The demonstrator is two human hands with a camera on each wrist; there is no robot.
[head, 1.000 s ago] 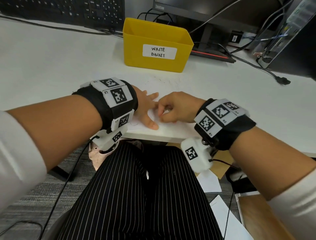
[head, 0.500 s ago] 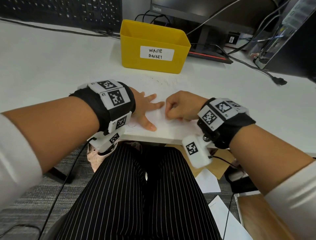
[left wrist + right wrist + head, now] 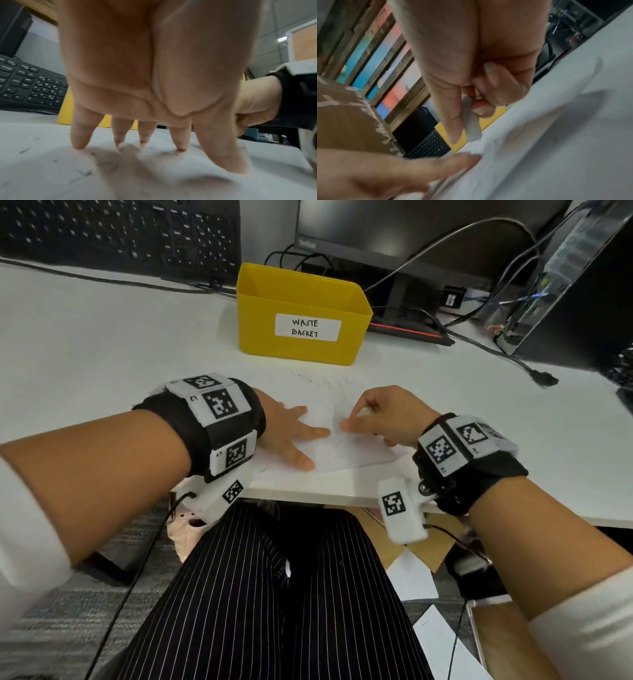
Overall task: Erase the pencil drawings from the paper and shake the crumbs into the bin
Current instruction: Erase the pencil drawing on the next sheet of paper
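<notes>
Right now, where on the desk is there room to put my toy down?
The widest bare patch is the white desk, between the black keyboard and the left hand. Another lies right of the yellow plastic waste basket, before the black cable. It is crowded where both hands hold the white paper, and crumbs lie before the basket.

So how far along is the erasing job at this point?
Partly done: crumbs already litter the paper, yet faint pencil lines remain. In hand: the left hand presses the sheet flat while the right hand pinches the eraser against it. Left: finishing the erasing and shaking crumbs into the yellow waste basket.
</notes>
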